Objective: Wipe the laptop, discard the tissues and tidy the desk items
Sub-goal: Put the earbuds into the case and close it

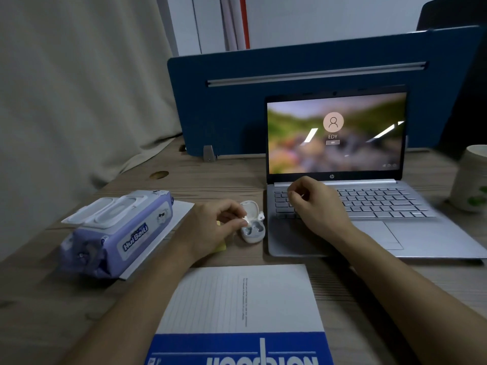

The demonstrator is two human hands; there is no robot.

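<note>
The laptop [350, 185] stands open on the wooden table [66, 306], to the right, its screen lit on a login page. The right hand [313, 206] hangs over the left part of the keyboard with fingers curled inward; nothing is seen in it. The left hand [213, 227] pinches a small white earbud [245, 219] between thumb and fingers, right at the open white earbud case [252, 227], which sits just beside the laptop's left edge. A yellow note [220, 248] shows partly under the left wrist. A purple pack of wipes [118, 230], lid closed, lies on a white sheet at the left. A notepad [237, 306] lies nearest the person. A paper cup [471, 180] stands at the right edge.
</note>
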